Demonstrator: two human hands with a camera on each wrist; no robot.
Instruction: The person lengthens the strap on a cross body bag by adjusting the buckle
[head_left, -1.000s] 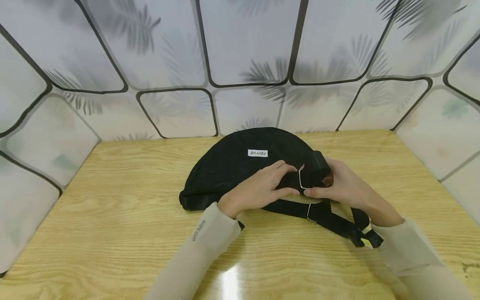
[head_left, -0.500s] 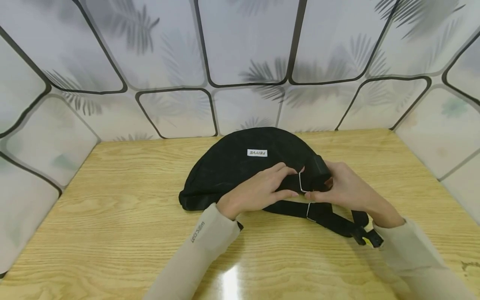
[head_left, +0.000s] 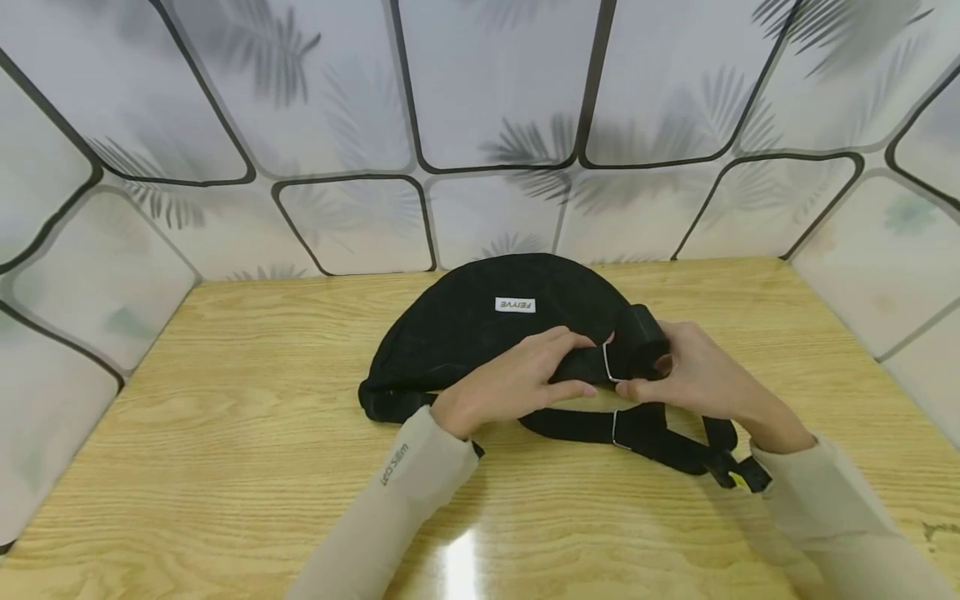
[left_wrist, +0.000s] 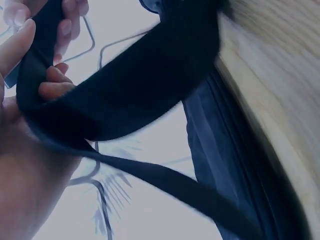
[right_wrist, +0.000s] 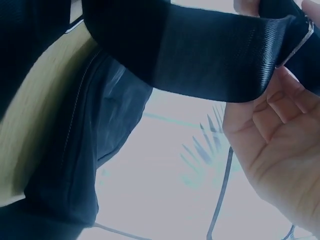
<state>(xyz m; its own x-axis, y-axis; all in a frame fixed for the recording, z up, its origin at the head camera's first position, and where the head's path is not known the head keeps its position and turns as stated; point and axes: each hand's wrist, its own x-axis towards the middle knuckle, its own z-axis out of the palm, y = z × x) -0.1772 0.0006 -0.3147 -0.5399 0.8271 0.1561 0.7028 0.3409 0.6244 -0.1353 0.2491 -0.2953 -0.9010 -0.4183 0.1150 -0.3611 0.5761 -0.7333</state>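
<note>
A black crescent-shaped bag with a white label lies on the table, its curved side toward the back. My left hand grips the bag's black webbing strap in front of the bag. In the left wrist view the strap bends round that hand's fingers. My right hand pinches the same strap beside a metal strap slider, where the webbing forms a raised loop. The slider sits between the two hands. Part of the strap is hidden behind my left hand.
Nearer me, another strap length carries a second metal slider. It runs right to a black buckle with a yellow spot, by my right sleeve. The wooden table meets patterned walls at the back and sides.
The slider and strap loop have shifted slightly right along with my right hand. The nearer strap length bows out a little more below my left hand. The bag's body stays put.
</note>
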